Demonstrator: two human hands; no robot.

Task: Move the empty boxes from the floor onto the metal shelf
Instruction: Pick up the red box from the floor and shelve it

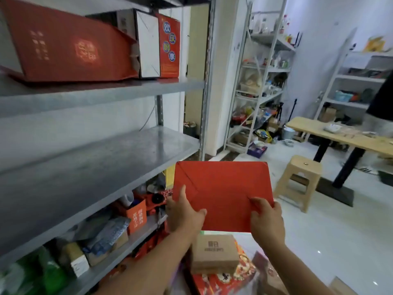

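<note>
One red box up in both hands, three already parked on the metal shelf.

Left hand (pixel 185 213) and right hand (pixel 266 220) are each clamped on a bottom corner of the flat red box (pixel 223 188), held in the air just off the shelf's middle level (pixel 95 167), which sits at 9 o'clock from it. Top level at 11 o'clock holds three boxes: a big red box (pixel 63 45), a white box (pixel 146 43) and a red box with blue circles (pixel 170 45). One brown cardboard box (pixel 214 254) sits on the floor pile at 6 o'clock. One stool (pixel 299 179) at 3 o'clock.
</note>
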